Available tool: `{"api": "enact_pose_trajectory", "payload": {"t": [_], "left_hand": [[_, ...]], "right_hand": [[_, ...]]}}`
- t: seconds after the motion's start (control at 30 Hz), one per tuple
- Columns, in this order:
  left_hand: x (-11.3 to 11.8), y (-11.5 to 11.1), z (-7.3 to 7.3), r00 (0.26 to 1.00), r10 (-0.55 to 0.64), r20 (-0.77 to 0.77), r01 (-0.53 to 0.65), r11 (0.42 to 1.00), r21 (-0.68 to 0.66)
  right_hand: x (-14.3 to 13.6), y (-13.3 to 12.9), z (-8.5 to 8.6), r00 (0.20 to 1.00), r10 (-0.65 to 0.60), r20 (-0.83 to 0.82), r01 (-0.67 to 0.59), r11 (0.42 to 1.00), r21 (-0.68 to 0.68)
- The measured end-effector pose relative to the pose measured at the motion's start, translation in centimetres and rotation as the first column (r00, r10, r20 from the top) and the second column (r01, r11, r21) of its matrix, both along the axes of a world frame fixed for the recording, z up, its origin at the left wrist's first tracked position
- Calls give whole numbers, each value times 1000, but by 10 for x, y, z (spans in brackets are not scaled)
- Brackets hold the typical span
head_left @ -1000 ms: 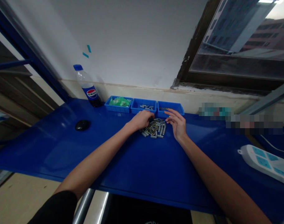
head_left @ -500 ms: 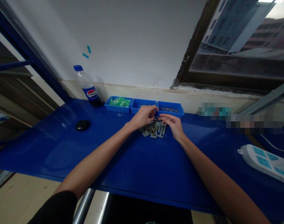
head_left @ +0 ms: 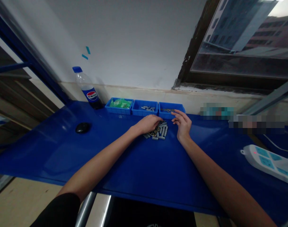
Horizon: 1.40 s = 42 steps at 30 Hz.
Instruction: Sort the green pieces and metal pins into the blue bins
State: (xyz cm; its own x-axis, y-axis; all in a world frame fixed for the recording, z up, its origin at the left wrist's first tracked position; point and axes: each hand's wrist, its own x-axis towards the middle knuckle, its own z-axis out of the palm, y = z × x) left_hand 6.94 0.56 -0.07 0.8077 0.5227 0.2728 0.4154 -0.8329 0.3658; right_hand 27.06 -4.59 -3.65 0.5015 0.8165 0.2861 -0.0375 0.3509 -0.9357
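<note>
A pile of grey cylindrical pieces point(head_left: 162, 130) and brass-coloured screws point(head_left: 154, 132) lies on the blue table. My left hand point(head_left: 149, 124) is over the pile's upper left, fingers pressed together at its top; what they hold, if anything, is hidden. My right hand point(head_left: 183, 124) is raised at the front of the right blue bin point(head_left: 184, 109), its fingers curved and slightly apart, fingertips near the long thin metal pieces point(head_left: 167, 110) in that bin. Several grey pieces point(head_left: 147, 108) lie in the middle blue bin point(head_left: 134, 111).
The left blue bin point(head_left: 119, 110) holds green plastic packets point(head_left: 120, 103). A cola bottle point(head_left: 91, 94) stands by the wall, with a black mouse point(head_left: 82, 127) in front of it. A white power strip point(head_left: 259, 160) lies at the right.
My hands have moved apart. The left has lowered onto the pile; the right has shifted right and up to the right bin. The grey pieces in the middle bin are now uncovered.
</note>
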Motion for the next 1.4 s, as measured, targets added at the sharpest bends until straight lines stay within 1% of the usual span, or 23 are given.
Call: {"api": "enact_pose_trajectory", "payload": {"t": [0.07, 0.17, 0.33, 0.47, 0.63, 0.77, 0.87, 0.93, 1.07, 1.17, 1.27, 1.4], "left_hand": [[3, 1, -3, 1000, 16, -24, -16, 1000, 3], [6, 4, -5, 996, 83, -18, -82, 996, 23], [5, 5, -4, 992, 125, 3, -125, 992, 26], [2, 5, -3, 994, 112, -5, -111, 994, 19], [2, 7, -4, 998, 66, -11, -65, 996, 64], [1, 9, -4, 998, 55, 12, -55, 998, 40], [-1, 10, 0, 994, 79, 79, -78, 997, -13], [-3, 10, 3, 983, 111, 143, -102, 992, -74], [-3, 10, 9, 943, 167, 289, -104, 970, -219], [-2, 9, 10, 913, 213, 347, -106, 948, -301], [-1, 11, 10, 873, 270, 406, -93, 910, -404], [-3, 11, 13, 823, 343, 453, -45, 834, -550]], "right_hand": [[-1, 0, 1, 1000, -1, -1, 1, 1000, 4], [-3, -1, 2, 1000, 7, 9, -7, 1000, 9], [-4, -2, 3, 1000, 26, 9, -26, 1000, -8], [-4, -2, 2, 998, 57, 37, -56, 998, -16], [-4, -2, 1, 996, 81, 42, -80, 997, -19], [-5, -2, 2, 995, 99, 32, -98, 995, -24], [-6, -3, 3, 994, 107, 30, -106, 994, -28], [-6, -3, 4, 992, 117, 45, -116, 993, -29], [-9, -4, 6, 980, 134, 144, -129, 991, -44], [-12, -6, 7, 966, 162, 202, -154, 987, -56], [-14, -6, 6, 944, 206, 257, -199, 979, -54], [-17, -7, 4, 896, 253, 364, -252, 966, -51]]}}
